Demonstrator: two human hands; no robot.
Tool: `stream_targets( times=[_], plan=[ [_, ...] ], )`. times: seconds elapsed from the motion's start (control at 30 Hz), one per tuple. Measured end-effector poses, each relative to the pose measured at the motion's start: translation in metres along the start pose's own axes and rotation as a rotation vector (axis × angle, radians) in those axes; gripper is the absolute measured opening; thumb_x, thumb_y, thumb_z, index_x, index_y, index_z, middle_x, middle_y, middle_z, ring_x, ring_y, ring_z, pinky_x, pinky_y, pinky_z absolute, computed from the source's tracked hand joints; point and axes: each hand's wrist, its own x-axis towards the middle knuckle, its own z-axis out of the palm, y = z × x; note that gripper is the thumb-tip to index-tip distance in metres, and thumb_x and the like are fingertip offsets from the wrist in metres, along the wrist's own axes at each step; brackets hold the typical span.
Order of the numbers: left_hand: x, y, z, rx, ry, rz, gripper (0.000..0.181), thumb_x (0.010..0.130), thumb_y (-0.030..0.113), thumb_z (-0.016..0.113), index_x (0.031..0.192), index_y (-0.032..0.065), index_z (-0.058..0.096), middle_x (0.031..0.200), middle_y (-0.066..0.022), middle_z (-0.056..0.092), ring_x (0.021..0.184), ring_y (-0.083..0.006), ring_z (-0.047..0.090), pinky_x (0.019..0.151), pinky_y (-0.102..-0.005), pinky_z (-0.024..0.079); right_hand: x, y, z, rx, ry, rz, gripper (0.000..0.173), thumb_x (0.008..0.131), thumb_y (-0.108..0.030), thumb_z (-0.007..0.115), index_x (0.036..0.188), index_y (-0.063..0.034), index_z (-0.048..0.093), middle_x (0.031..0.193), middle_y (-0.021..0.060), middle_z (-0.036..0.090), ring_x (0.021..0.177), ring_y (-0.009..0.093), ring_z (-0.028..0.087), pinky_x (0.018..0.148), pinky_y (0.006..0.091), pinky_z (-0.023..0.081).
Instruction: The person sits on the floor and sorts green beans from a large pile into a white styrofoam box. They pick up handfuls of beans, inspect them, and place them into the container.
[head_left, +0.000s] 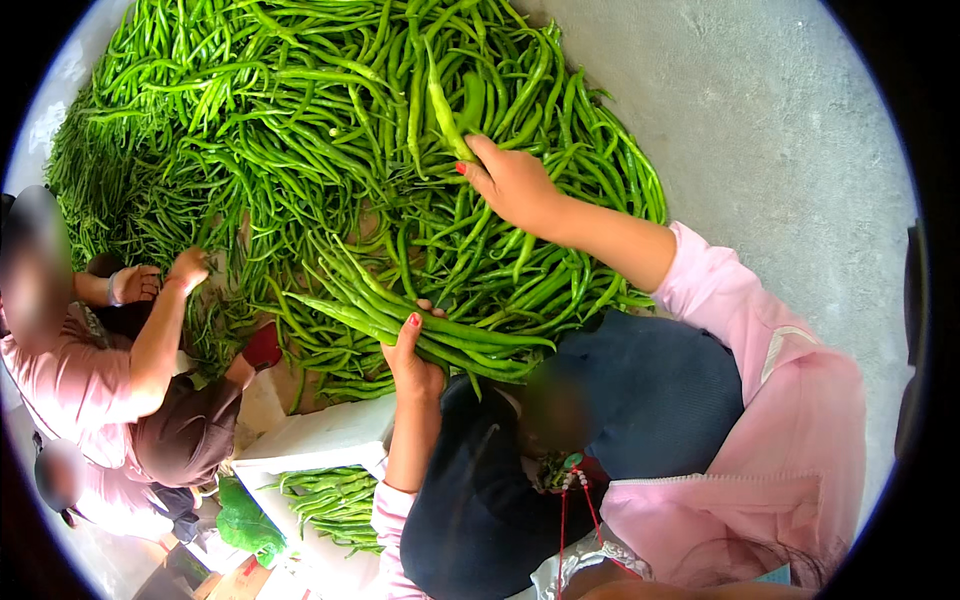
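A bunch of long green chili peppers (465, 341) is gripped in my left hand (414, 367), thumb on top and stems and tips sticking out on both sides. My right hand (517, 184) pinches a single pale green pepper (441, 101) near one end between thumb and fingers, its other end pointing away from me. Under and beyond both hands spreads a large heap of green chili peppers (300, 135) on the floor. The right hand is over the heap's right part; the left is at its near edge, above my knees.
A white foam box (319, 435) holding green peppers (337, 502) stands left of my legs. A large green leaf (246, 521) lies by it. At left, a person in pink (90, 375) reaches into the heap; another person (112, 499) sits behind. Grey concrete floor (750, 135) lies right.
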Motion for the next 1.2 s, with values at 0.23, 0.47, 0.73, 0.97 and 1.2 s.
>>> stream_targets(
  times=[0.23, 0.47, 0.73, 0.97, 1.2],
  plan=[
    [0.01, -0.03, -0.002, 0.025, -0.049, 0.003, 0.05, 0.079, 0.017, 0.064, 0.121, 0.0071, 0.039, 0.116, -0.0063, 0.047, 0.105, -0.0188, 0.047, 0.09, -0.0328, 0.04, -0.098, -0.043, 0.048, 0.33, -0.398, -0.208, 0.04, 0.087, -0.021, 0.048, 0.119, 0.0019, 0.04, 0.101, 0.0191, 0.046, 0.09, 0.034, 0.049, 0.079, 0.0369, 0.042],
    [0.01, -0.024, -0.019, -0.099, -0.016, -0.205, 0.033, 0.079, 0.02, 0.06, 0.106, 0.004, 0.048, 0.097, -0.0089, 0.056, 0.083, -0.0212, 0.055, 0.077, -0.0364, 0.047, -0.069, -0.029, 0.026, -0.195, -0.224, -0.626, 0.019, 0.079, -0.023, 0.057, 0.075, -0.0046, 0.057, 0.081, 0.0094, 0.055, 0.077, 0.03, 0.053, 0.072, 0.0358, 0.045],
    [0.002, -0.014, -0.015, -0.03, 0.162, -0.118, 0.032, 0.079, 0.016, 0.06, 0.105, 0.0032, 0.046, 0.09, -0.0105, 0.057, 0.078, -0.0246, 0.056, 0.071, -0.0389, 0.049, -0.027, 0.085, -0.021, -0.777, -0.294, -0.011, 0.018, 0.072, 0.0, 0.05, 0.089, -0.0016, 0.052, 0.087, 0.0151, 0.057, 0.083, 0.029, 0.057, 0.068, 0.0396, 0.048],
    [0.009, -0.007, -0.022, -0.055, 0.173, -0.091, 0.033, 0.078, 0.016, 0.061, 0.104, 0.0036, 0.045, 0.088, -0.0107, 0.057, 0.075, -0.0261, 0.057, 0.067, -0.0386, 0.049, -0.028, -0.014, -0.108, -0.508, 0.021, -0.311, 0.041, 0.068, 0.001, 0.053, 0.109, -0.006, 0.052, 0.094, 0.0082, 0.058, 0.091, 0.026, 0.056, 0.071, 0.039, 0.048],
    [0.013, -0.02, -0.013, -0.029, 0.108, -0.102, 0.035, 0.078, 0.011, 0.059, 0.108, 0.0042, 0.044, 0.087, -0.0097, 0.057, 0.074, -0.025, 0.056, 0.067, -0.0361, 0.049, 0.029, 0.01, 0.115, -0.136, -0.887, -0.474, 0.041, 0.08, -0.02, 0.057, 0.119, -0.0124, 0.046, 0.097, 0.0161, 0.058, 0.098, 0.028, 0.054, 0.09, 0.0424, 0.036]
  ],
)
